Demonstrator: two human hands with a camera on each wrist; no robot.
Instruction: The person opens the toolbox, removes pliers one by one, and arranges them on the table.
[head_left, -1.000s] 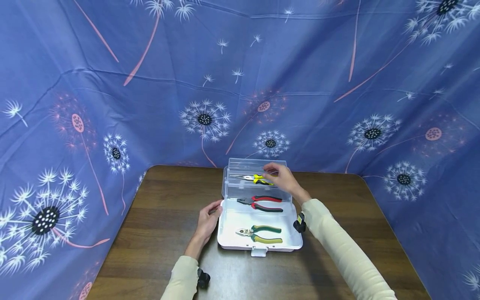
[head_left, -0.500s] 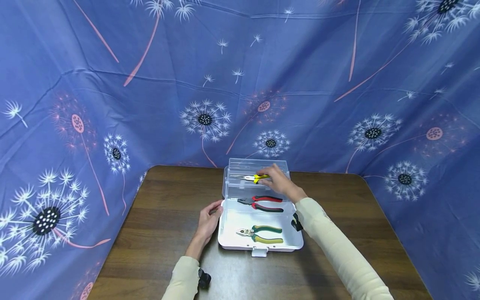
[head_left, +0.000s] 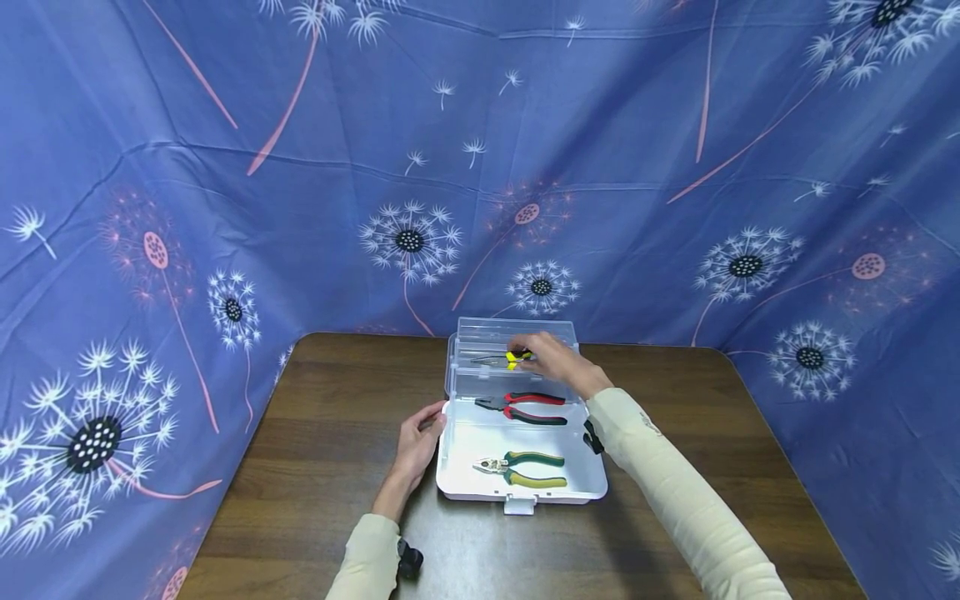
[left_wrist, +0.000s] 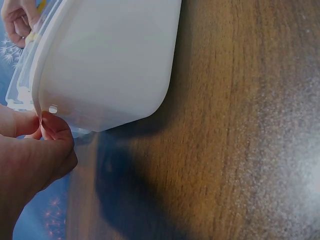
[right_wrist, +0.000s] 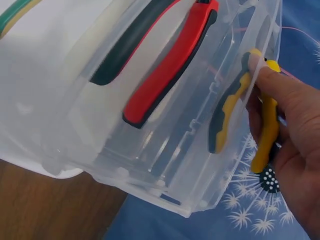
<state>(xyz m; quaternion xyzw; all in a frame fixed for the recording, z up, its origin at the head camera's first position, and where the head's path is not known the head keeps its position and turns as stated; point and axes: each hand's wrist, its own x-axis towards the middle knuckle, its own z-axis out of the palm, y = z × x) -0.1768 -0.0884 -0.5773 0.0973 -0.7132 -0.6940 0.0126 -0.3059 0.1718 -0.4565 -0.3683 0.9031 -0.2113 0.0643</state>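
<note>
My right hand (head_left: 553, 360) grips yellow-and-black long-nose pliers (head_left: 513, 359) at the rear clear compartment of a white plastic toolbox (head_left: 459, 477). In the right wrist view, the thumb and fingers close around one yellow handle (right_wrist: 268, 127); the other handle shows beside the clear wall. The pliers' slim jaws point left. My left hand (head_left: 417, 442) steadies the box at its left side, thumb and fingertips pinching the rim, as the left wrist view shows. Red-and-black pliers (head_left: 536, 397) lie on the clear middle tier. Green-and-yellow pliers (head_left: 534, 480) rest in the white front section.
The toolbox stands open near the back of a brown wooden table (head_left: 337, 400), its latch (head_left: 519, 505) facing front. Behind it hangs a blue cloth (head_left: 315, 233) with dandelion prints. Black wrist cameras sit on both sleeves.
My right hand has come down onto the long-nose pliers and taken hold of their handles; the pliers have turned slightly. The left hand and the other pliers stay where they were.
</note>
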